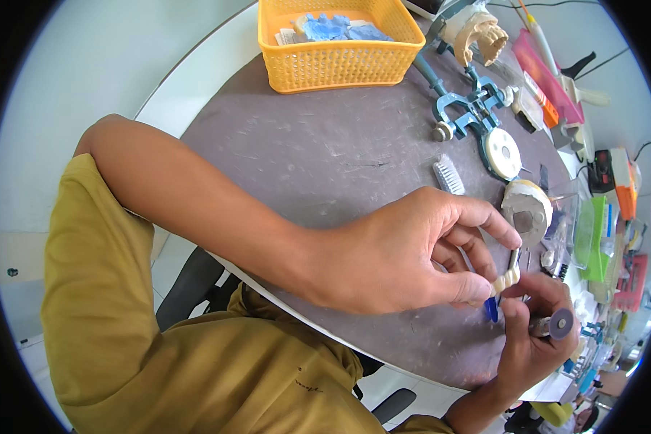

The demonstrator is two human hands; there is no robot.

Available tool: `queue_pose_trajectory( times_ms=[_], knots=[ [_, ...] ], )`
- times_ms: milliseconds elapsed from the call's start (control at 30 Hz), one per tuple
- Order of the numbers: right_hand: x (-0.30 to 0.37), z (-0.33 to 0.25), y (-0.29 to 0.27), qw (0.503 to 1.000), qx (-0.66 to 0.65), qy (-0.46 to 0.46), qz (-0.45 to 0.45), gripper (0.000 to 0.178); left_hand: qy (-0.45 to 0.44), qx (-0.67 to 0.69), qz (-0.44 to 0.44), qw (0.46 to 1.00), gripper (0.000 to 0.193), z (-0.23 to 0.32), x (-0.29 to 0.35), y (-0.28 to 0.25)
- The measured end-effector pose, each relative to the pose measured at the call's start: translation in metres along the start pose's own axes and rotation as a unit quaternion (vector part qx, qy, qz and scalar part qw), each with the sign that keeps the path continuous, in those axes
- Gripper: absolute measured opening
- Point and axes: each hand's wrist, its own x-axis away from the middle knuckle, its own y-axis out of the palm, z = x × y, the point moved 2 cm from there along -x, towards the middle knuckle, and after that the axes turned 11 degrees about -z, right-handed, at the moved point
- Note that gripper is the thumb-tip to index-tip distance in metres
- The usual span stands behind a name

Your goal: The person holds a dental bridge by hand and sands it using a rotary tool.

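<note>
Stretched across the table from the left, my left hand (pixel 405 253) is closed, its fingers and thumb around a small row of tooth-coloured dental teeth (pixel 508 280) with a shiny metal bar beside it. To its right, my right hand (pixel 539 325) is closed round a cylindrical tool (pixel 559 324) whose round grey end has a metal centre. The right fingertips are close to the teeth; I cannot tell whether they touch them. A blue piece (pixel 492 309) shows below the left thumb, its kind unclear. Just beyond the hands lies a plaster dental cast (pixel 527 211).
A yellow basket (pixel 336 69) with blue impression pieces stands at the far edge. Right of it is a blue-green dental articulator (pixel 477 105) with a plaster jaw model (pixel 479 37). A white brush (pixel 448 174) lies past my left hand. Green and pink trays (pixel 594 239) line the right.
</note>
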Motion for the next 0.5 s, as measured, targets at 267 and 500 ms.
queue_pose_trajectory(
  times_ms=[267, 500],
  knots=[
    [0.001, -0.004, 0.017, 0.997, 0.063, -0.040, -0.013, 0.039, 0.010, -0.029, 0.012, 0.999, 0.023, -0.004, -0.003, -0.006],
    [-0.001, -0.005, 0.010, 0.998, 0.043, -0.027, -0.028, 0.019, 0.034, 0.004, 0.006, 0.999, 0.017, -0.007, -0.007, -0.008]
  ],
)
